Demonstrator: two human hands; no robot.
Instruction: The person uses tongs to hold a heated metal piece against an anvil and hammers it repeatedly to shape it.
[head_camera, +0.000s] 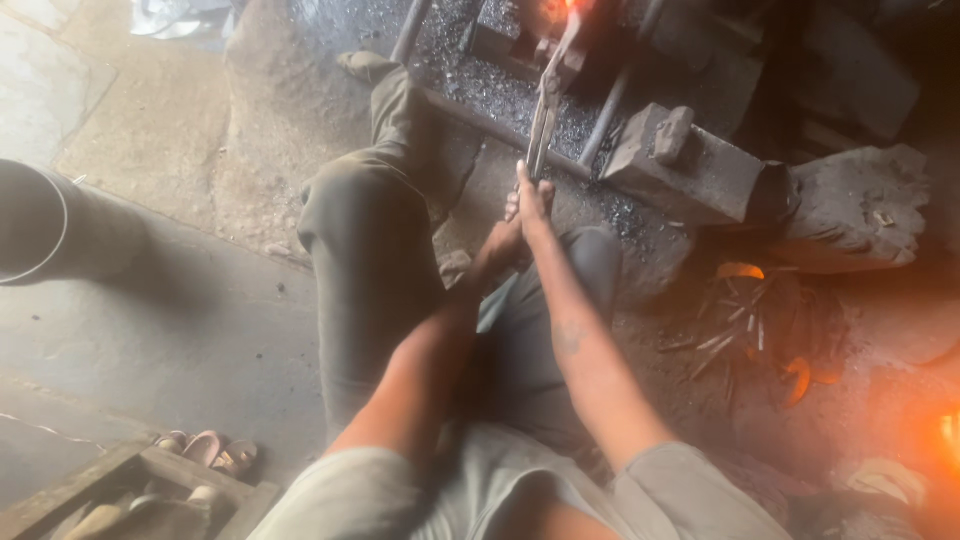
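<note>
Head view looks down on a seated person whose two bare arms reach forward, the hands meeting on the near ends of a pair of long metal tongs (546, 110). Right hand (533, 200) is clenched around the tong handles, its fingers (524, 180) pointing far along them. Left hand (503, 243) sits just beneath and nearer, touching the right wrist; whether its fingers actually close on the handles I cannot tell, as the right hand covers them.

From the hands the tongs run far and slightly right, their tip reaching into a glowing orange fire (565, 8) at the far edge, with dark coal grit spread around it. Just right of the tongs sits a heavy grey metal block (690, 165) on the floor, and a metal rod (605, 120) lies between them. Further right and nearer, a heap of metal scraps (745, 325) lies on the ground. On the near left, pale sandals (205, 450) rest beside a wooden frame (110, 490).
</note>
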